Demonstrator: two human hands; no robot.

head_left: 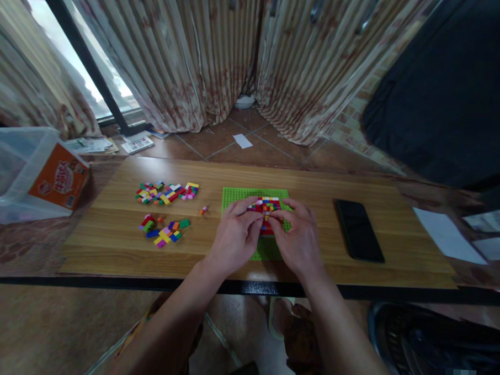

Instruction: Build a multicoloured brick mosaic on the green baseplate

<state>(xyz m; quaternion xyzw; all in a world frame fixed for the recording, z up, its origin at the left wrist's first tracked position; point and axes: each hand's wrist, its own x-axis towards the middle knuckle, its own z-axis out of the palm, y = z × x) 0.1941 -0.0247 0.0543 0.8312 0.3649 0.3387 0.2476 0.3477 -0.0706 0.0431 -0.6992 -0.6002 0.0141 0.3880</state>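
Note:
A green studded baseplate (pixel 233 193) lies on the wooden table, bearing a block of multicoloured toy bricks (pixel 270 201) in red, white, yellow and blue. My left hand (pixel 236 234) reaches in from the left, its fingers closed at the bricks. From the right side comes my right hand (pixel 300 236), thumb and index finger pinched at the same spot. The fingertips of both hands nearly meet over the middle of the bricks. Any single small brick between them is too small to make out, and the hands hide part of the baseplate.
Left of the baseplate lie two loose brick piles, an upper pile (pixel 167 193) and a lower pile (pixel 165 232), plus a small orange-and-pink piece (pixel 203 210). A black phone (pixel 358 231) rests at the right. A clear plastic bin (pixel 22 172) stands beyond the table's left end.

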